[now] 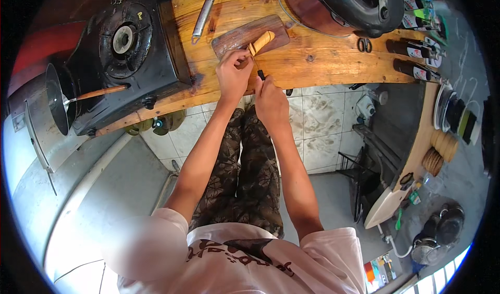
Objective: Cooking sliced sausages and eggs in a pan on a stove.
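Observation:
On a small wooden cutting board (233, 40) lies a yellow-orange piece of food (264, 41), cut across into slices; its exact kind cannot be told. My right hand (272, 102) grips a small knife by its black handle (261, 74). The thin blade points away from me, its tip at the near end of the food. Curled at that same end is my left hand (234, 73), thumb and fingers drawn together at the board's near edge. Whether a slice sits between those fingertips is hidden.
Left of the board stands a black gas stove (125, 40), with a wok (58, 98) beyond it. A metal-handled utensil (204, 16) lies behind the board. To the right are a large lidded pot (320, 9), black scissors (364, 45) and several dark bottles (410, 69).

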{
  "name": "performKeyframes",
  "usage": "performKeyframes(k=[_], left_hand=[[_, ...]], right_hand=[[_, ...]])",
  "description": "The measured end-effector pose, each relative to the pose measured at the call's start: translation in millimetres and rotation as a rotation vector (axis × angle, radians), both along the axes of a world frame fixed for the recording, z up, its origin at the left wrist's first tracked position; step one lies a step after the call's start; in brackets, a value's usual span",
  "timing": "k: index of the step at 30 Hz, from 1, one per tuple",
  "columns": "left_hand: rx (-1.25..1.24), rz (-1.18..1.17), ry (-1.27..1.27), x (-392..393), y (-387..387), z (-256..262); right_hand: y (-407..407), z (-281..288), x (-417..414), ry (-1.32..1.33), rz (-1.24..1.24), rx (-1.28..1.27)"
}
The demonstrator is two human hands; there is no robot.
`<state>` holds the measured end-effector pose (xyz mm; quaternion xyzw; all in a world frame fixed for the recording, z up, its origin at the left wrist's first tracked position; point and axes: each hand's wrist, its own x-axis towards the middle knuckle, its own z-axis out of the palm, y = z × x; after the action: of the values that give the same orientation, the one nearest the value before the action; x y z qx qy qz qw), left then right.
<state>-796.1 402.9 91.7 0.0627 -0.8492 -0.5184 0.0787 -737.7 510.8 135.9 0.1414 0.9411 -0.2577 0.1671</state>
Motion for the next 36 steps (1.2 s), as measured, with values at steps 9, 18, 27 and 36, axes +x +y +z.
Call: performKeyframes(k=[9,18,27,36], left_hand=[[0.053,0.021,-0.125,3.3,-1.4,-1.1],[0.092,0.057,0.064,1.4,4.0,-13.7],[0.135,0.082,-0.134,-2.2,2.0,-4.6],[-0.106,-0.035,0.014,-8.4,5.2,-9.8]], right_hand=[[-8.1,-14.2,3.8,0.021,-0.021,0.051],[1.2,-41.2,10.0,0.03,0.004,-0.059],[4.9,-32.5,23.9,0.001,-0.065,-0.214],[26.3,-3.0,53.1,-0.032,-0.233,-0.32]])
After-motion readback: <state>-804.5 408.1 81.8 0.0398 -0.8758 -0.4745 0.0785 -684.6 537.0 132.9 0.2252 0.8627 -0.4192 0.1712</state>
